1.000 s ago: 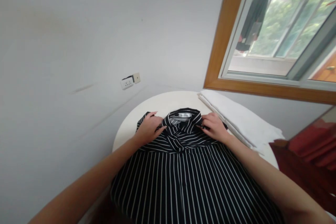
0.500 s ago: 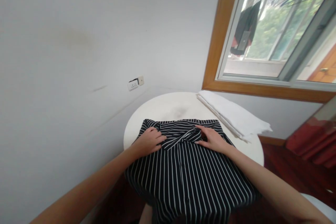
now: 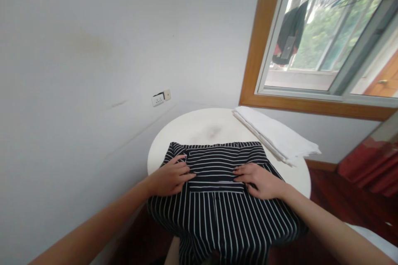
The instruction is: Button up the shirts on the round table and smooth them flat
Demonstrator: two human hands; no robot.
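Observation:
A black shirt with thin white stripes (image 3: 217,198) lies on a round white table (image 3: 202,126), its top part folded down toward me and its lower part hanging over the near edge. My left hand (image 3: 169,176) lies flat on the left side of the fold, fingers stretched out. My right hand (image 3: 259,180) lies flat on the right side, fingers spread, pressing the cloth. Neither hand grips anything.
A folded white cloth (image 3: 276,138) lies on the table's far right, by the wood-framed window (image 3: 311,103). A wall socket (image 3: 160,98) sits on the grey wall behind. Red floor and red fabric (image 3: 367,165) show at the right.
The collar end of the shirt has been folded down toward me, hiding the collar. Both hands have drawn nearer to me and now press flat on the fold.

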